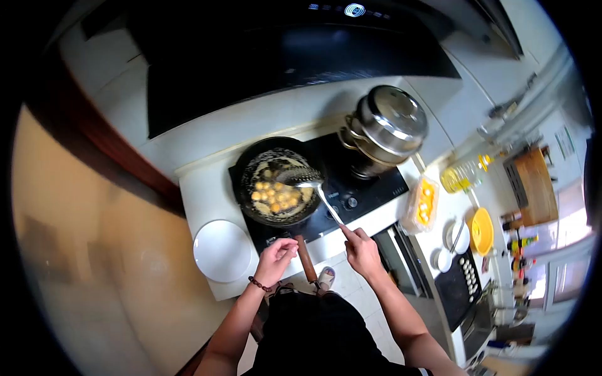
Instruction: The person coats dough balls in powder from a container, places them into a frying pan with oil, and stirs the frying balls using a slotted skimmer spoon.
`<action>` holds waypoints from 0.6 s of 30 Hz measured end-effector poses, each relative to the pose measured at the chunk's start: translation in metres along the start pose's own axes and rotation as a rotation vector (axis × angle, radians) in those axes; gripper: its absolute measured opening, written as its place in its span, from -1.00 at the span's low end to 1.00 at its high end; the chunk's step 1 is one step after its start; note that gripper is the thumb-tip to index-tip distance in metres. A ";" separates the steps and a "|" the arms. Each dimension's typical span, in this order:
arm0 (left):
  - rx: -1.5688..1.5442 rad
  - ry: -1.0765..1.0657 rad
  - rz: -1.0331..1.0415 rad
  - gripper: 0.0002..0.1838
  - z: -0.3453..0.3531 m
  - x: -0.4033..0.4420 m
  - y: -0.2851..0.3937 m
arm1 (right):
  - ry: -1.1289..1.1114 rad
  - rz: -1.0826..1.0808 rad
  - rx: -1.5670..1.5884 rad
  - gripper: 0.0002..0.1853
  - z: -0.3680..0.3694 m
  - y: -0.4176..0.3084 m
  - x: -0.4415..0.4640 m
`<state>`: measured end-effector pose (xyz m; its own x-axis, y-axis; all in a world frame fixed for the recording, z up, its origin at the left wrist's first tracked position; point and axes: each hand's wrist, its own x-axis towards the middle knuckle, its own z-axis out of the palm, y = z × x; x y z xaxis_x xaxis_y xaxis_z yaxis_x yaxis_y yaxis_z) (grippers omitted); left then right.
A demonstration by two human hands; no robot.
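A black wok (pixel 282 220) stands on the left side of the black stove, with several golden round pieces (pixel 274 195) in bubbling oil. My right hand (pixel 362 250) is wrapped round the handle of a metal slotted ladle (pixel 328 205), whose dark perforated head is over the wok's right part. Close to the wok's wooden handle (pixel 306 260), on its left, my left hand (pixel 278 255) is raised with its fingers curled together; whether anything is between them is too small to tell. It wears a beaded bracelet. A white plate (pixel 222 250) lies on the counter left of the wok.
A lidded steel pot (pixel 392 122) stands on the stove's right side. Further right are a plastic container of yellow items (pixel 425 203), an oil bottle (pixel 461 178), white bowls (pixel 458 237), a yellow basin (pixel 481 230) and a black tray (pixel 453 293) with small white pieces.
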<state>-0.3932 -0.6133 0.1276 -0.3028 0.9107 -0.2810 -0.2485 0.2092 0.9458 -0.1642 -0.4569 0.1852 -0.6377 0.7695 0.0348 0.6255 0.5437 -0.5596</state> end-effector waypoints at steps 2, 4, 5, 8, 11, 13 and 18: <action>0.015 -0.049 0.002 -0.72 0.020 0.004 0.012 | 0.066 0.036 0.127 -0.43 -0.002 0.015 -0.021; 0.024 -0.110 0.004 -0.75 0.043 0.005 0.020 | 0.128 0.076 0.191 -0.43 -0.012 0.027 -0.045; 0.000 -0.160 0.023 -0.75 0.058 0.004 0.024 | 0.173 0.083 0.190 -0.42 -0.019 0.034 -0.060; 0.142 -0.267 -0.007 -0.74 0.106 0.006 0.023 | 0.274 0.162 0.269 -0.43 -0.044 0.061 -0.114; 0.190 -0.391 -0.033 -0.74 0.164 0.007 0.006 | 0.409 0.289 0.269 -0.45 -0.062 0.103 -0.180; 0.218 -0.463 -0.046 -0.73 0.212 0.005 -0.008 | 0.507 0.352 0.279 -0.45 -0.076 0.138 -0.234; 0.302 -0.649 -0.120 -0.69 0.359 -0.001 -0.064 | 0.750 0.602 0.080 -0.44 -0.129 0.233 -0.389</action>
<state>-0.0473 -0.4995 0.1259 0.3410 0.8835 -0.3213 0.0478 0.3251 0.9445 0.2873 -0.5862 0.1483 0.2504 0.9409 0.2280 0.7037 -0.0152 -0.7103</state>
